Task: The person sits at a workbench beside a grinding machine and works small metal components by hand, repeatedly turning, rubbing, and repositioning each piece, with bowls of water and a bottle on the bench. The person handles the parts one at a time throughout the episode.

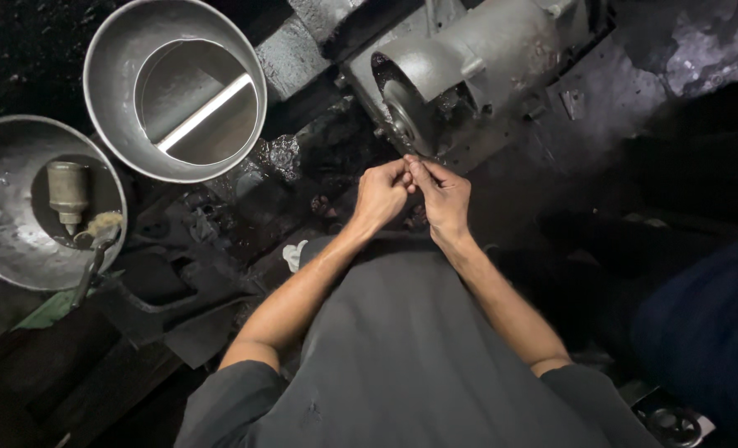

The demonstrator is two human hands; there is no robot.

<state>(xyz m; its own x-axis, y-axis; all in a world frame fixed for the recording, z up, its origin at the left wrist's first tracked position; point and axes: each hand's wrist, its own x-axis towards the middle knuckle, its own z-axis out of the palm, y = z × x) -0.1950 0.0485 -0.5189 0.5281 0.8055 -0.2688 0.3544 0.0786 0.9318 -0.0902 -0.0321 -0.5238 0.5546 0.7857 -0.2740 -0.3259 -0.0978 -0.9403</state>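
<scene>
Small workpiece — pinched by left hand and right hand fingertips | touching grinding wheel | press lightly — fingertips clear.

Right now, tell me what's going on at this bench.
A person holds both hands together, the left hand and right hand pinching a small piece, too small to identify, against the wheel of a grimy grinding machine. Two metal bowls sit to the left, one holding a small bottle.
</scene>
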